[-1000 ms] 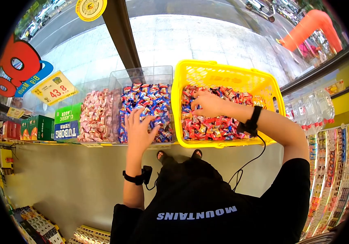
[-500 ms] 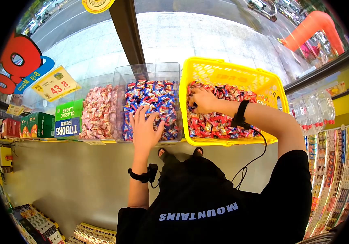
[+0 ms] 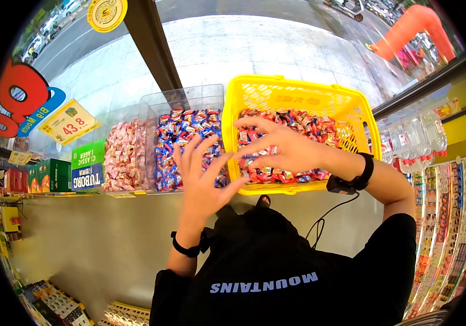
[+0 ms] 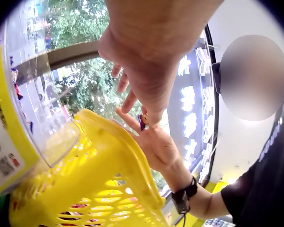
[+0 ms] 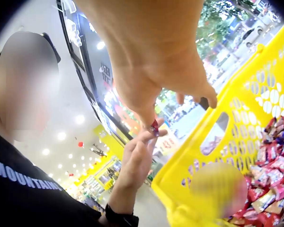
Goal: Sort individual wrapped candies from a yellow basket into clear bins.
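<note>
My left hand [image 3: 203, 182], fingers spread and holding nothing visible, is palm down in front of the clear bin [image 3: 181, 193] of blue-and-red wrapped candies [image 3: 181, 130]. Above the left side of the yellow basket [image 3: 298, 191], my right hand [image 3: 284, 146] pinches a small wrapped candy [image 5: 154, 127] at its thumb tip, seen in the right wrist view. That candy [image 4: 143, 122] also shows between the two hands in the left wrist view. Red wrapped candies [image 3: 309, 125] fill much of the basket. The hands' fingertips are close together; whether they touch is unclear.
Pink wrapped candies [image 3: 121, 157] fill a bin on the left, beside a green-and-blue beer box [image 3: 88, 165] and a price sign [image 3: 70, 122]. Bottles [image 3: 415, 136] stand right of the basket. A window pane lies behind the bins.
My right hand has come up out of the basket's candies and moved left toward my left hand. The left hand has shifted slightly right and down, its fingers spread wider.
</note>
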Available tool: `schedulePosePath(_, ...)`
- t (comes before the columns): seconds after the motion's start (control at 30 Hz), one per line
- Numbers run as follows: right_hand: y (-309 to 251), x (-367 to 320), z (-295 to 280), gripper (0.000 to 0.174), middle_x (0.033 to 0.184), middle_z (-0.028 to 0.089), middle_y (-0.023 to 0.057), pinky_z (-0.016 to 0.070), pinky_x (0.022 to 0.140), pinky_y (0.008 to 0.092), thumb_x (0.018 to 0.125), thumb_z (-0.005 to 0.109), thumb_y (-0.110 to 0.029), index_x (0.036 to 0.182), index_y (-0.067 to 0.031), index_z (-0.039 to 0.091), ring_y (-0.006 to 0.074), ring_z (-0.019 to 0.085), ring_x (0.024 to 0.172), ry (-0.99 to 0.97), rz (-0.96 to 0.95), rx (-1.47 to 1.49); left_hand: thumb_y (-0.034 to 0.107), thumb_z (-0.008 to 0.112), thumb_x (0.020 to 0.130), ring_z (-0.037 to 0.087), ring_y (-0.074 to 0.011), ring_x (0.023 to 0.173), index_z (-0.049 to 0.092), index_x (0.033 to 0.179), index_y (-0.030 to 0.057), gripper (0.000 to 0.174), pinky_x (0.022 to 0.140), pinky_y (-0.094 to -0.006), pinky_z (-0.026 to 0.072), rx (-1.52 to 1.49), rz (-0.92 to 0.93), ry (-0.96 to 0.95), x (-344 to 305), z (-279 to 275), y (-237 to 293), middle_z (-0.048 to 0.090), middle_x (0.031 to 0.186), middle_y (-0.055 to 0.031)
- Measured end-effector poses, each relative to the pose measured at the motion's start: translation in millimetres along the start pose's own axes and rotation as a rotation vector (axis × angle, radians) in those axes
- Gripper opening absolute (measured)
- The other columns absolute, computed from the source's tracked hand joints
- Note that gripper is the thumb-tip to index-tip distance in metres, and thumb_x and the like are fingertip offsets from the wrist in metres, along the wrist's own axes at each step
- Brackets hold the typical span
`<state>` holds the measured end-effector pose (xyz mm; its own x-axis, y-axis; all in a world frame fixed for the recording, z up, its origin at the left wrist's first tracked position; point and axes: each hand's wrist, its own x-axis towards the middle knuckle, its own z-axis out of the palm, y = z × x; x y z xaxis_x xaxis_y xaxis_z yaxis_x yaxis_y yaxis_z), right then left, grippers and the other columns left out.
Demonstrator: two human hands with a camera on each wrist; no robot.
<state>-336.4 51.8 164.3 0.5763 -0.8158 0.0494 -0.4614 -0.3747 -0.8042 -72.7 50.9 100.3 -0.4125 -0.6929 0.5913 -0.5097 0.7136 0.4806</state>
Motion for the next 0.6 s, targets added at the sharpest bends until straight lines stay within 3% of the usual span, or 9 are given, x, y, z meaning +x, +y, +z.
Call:
schedulePosePath(0.2, -0.7, -15.1, 9.3, 0.036, 0.163, 0.048, 0.0184, 0.0404, 0.121, 0.0476, 0.093, 0.083, -0.018, 0.128, -0.0166, 0.081, 0.0378, 0.05, 0.147, 0.108, -0.038, 0.021, 0.025, 0.094, 0.075, 0.047, -0.0408, 0.146, 0.08, 0.095, 0.0081, 0.03, 0.127, -0.0678, 0.0195, -0.131, 0.075, -0.011, 7.7, 13.7, 12.1, 0.064, 0.143, -0.0115)
schedulePosePath(0.23, -0.3, -19.7, 9.0, 0.033, 0.158, 0.052, 0.0225, 0.0436, 0.118, 0.0471, 0.095, 0.081, -0.027, 0.124, -0.0112, 0.081, 0.0394, 0.052, 0.144, 0.147, -0.061, -0.048, 0.024, 0.094, 0.076, 0.047, -0.0407, 0.146, 0.08, 0.095, 0.0084, 0.028, 0.127, -0.0677, 0.0196, -0.11, 0.073, -0.023, 7.1, 14.0, 12.5, 0.065, 0.143, -0.0112)
schedulePosePath(0.3, -0.2, -28.8, 9.6, 0.033, 0.158, 0.052, 0.022, 0.0429, 0.118, 0.0476, 0.094, 0.082, -0.029, 0.122, -0.0115, 0.081, 0.0394, 0.053, 0.143, 0.162, -0.076, -0.12, 0.022, 0.093, 0.076, 0.046, -0.0403, 0.147, 0.081, 0.093, 0.0092, 0.024, 0.127, -0.0673, 0.0199, -0.067, 0.064, -0.048, 5.1, 14.1, 13.9, 0.065, 0.142, -0.0106)
schedulePosePath(0.33, -0.8, -33.1, 9.9, 0.034, 0.159, 0.051, 0.0218, 0.0426, 0.118, 0.0479, 0.093, 0.083, -0.029, 0.122, -0.0117, 0.081, 0.0394, 0.054, 0.143, 0.165, -0.085, -0.156, 0.023, 0.093, 0.077, 0.046, -0.0396, 0.146, 0.082, 0.093, 0.0105, 0.023, 0.127, -0.0681, 0.0188, -0.066, 0.069, -0.054, 6.1, 14.2, 16.9, 0.065, 0.142, -0.0092)
schedulePosePath(0.37, -4.1, -37.6, 9.6, 0.029, 0.158, 0.054, 0.0177, 0.0422, 0.12, 0.0493, 0.092, 0.085, -0.02, 0.12, -0.0141, 0.083, 0.037, 0.054, 0.143, 0.174, -0.073, -0.197, 0.024, 0.093, 0.077, 0.046, -0.039, 0.146, 0.082, 0.092, 0.0119, 0.022, 0.127, -0.0689, 0.0176, -0.063, 0.073, -0.06, 7.9, 13.9, 21.5, 0.065, 0.142, -0.0078)
schedulePosePath(0.5, 8.9, -42.9, 14.9, 0.022, 0.15, 0.061, 0.0172, 0.0453, 0.116, 0.0513, 0.088, 0.088, -0.02, 0.107, -0.0096, 0.083, 0.0371, 0.057, 0.139, 0.264, -0.139, -0.307, 0.027, 0.093, 0.078, 0.045, -0.038, 0.147, 0.083, 0.095, 0.015, 0.023, 0.127, -0.0701, 0.0162, -0.059, 0.083, -0.086, 6.7, 17.1, 25.1, 0.064, 0.142, -0.0066)
schedulePosePath(0.6, 8.6, -44.2, 16.0, 0.02, 0.15, 0.061, 0.0171, 0.0471, 0.114, 0.0504, 0.092, 0.085, -0.022, 0.104, -0.0064, 0.082, 0.0374, 0.06, 0.136, 0.257, -0.07, -0.274, 0.027, 0.095, 0.074, 0.045, -0.0401, 0.147, 0.083, 0.101, 0.0174, 0.031, 0.127, -0.0663, 0.02, -0.04, 0.034, -0.072, 10.1, 14.7, 34.5, 0.063, 0.143, -0.0086)
